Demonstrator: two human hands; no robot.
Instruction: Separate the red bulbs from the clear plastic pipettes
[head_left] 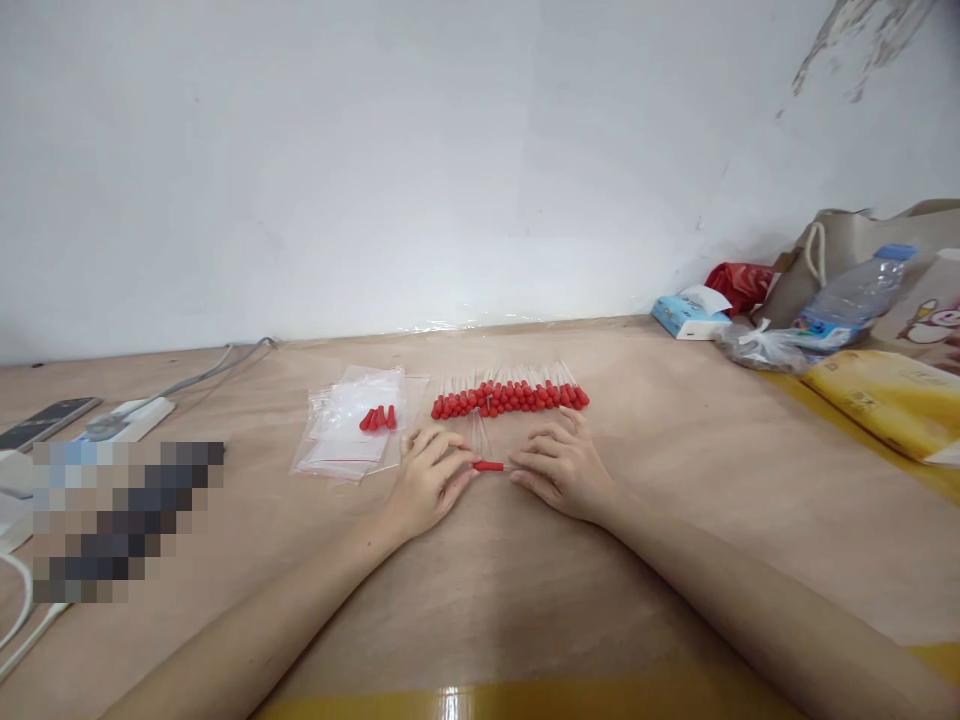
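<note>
Both hands rest low on the wooden surface [675, 480], palms down, with a single red-tipped piece [488, 466] lying between them. The left hand [426, 482] has its fingers [450, 465] gently curled, and the fingertips meet the left end of that red piece. The right hand [564, 468] lies flatter, its fingers [534, 462] spread and bent, reaching toward the other end; whether it actually pinches the thin clear stem there is too small to tell.

Just beyond the hands, a row of red-capped clear sticks [510, 396] lies side by side, red ends toward the person and clear stems pointing to the wall [375, 150]. A few loose clear stems [477, 432] lie between that row and the hands. To the left of the row sits a small stack of clear zip bags [352, 440], with a few red caps [379, 418] on or inside the top one.

At the far left edge are a white power strip [135, 415] with a grey cable and a dark phone [46, 420]. At the far right, near the wall, stand a tissue pack [686, 318], a red bag [741, 283], a plastic water bottle [855, 295], a beige tote bag [840, 245] and a yellow package [885, 398].
</note>
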